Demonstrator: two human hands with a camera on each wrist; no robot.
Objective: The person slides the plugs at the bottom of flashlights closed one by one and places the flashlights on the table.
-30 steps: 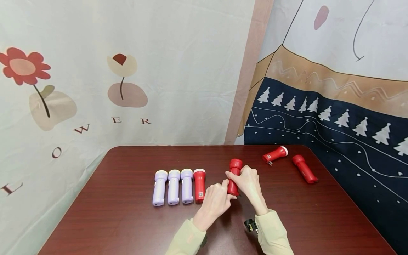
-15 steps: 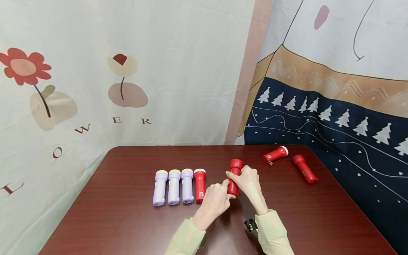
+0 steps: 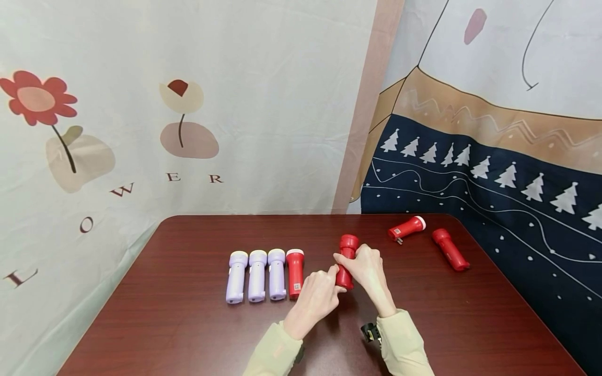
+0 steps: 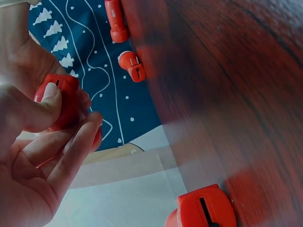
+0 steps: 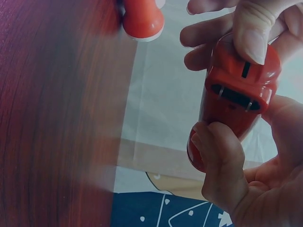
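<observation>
Both hands hold one red flashlight [image 3: 348, 242] over the table, its head pointing away from me. The left hand [image 3: 316, 293] grips the tail end; in the right wrist view its thumb [image 5: 254, 40] presses beside a black slot there. Farther up the body, the right hand [image 3: 368, 265] grips it from the right, its thumb across the side. Two metal plug prongs [image 5: 236, 97] show in a dark recess of the flashlight. In the left wrist view the left thumb [image 4: 50, 101] lies on the red end, and fingers cover much of the body.
Left of the hands, several flashlights stand in a row: lilac flashlights [image 3: 257, 277] and one red flashlight [image 3: 295, 271] at the row's right end. At the far right lie a white-rimmed red flashlight [image 3: 407, 228] with prongs out and another red flashlight [image 3: 450, 249]. The brown table [image 3: 197, 334] carries everything.
</observation>
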